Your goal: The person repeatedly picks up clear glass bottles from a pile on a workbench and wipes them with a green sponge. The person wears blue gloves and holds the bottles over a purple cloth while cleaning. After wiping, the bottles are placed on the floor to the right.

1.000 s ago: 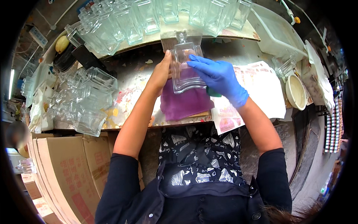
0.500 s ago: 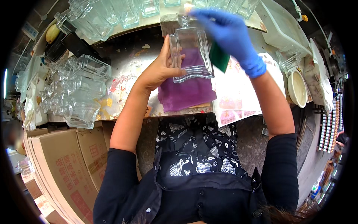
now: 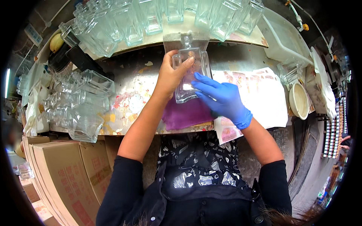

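bottle [image 3: 189, 73] over cloth [image 3: 186, 115], jars [image 3: 81, 103] left, bowl [image 3: 299, 100] right

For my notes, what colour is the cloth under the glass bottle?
Purple cloth, seen best in the head view.

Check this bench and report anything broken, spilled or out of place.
Nothing stands out. The left hand and gloved right hand hold an intact clear glass bottle over the purple cloth; other bottles lie on their sides, seemingly unbroken.

Clear square glass bottle [image 3: 189, 73] (short neck away from the person), tilted above a purple cloth [image 3: 186, 115]
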A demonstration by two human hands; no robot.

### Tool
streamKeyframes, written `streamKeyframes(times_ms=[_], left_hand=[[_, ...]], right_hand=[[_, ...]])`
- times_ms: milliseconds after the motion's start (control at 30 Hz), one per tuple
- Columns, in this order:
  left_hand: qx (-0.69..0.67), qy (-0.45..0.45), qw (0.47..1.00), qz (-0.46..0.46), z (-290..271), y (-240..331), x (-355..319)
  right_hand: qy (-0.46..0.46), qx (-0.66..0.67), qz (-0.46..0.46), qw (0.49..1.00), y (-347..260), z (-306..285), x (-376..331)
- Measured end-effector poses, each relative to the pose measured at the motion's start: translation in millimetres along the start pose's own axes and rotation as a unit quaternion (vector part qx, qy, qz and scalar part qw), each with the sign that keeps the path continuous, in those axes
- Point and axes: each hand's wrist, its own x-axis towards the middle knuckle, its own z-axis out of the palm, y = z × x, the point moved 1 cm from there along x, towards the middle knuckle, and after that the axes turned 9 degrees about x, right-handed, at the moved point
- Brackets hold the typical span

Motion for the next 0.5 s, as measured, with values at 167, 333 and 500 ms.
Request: streamKeyframes(times_ms=[167, 333, 500], left_hand=[[0.007, -0.015, 1.0, -0.015, -4.8, 3.3, 4.5], [-0.049, -0.039, 0.997, -0.052, -3.1, 19.3, 1.6], [-0.033, -0.01, 0.999, -0.04, -5.3, 9.2, 7.4]], right_hand=[[0.126, 0.287, 0.364, 0.877, 14.6, -2.8, -2.4], [0.007, 0.378, 0.428, 0.821, 15.5, 2.2, 14.3], [-0.048, 0.317, 0.429, 0.844, 20.7, 13.8, 14.3]])
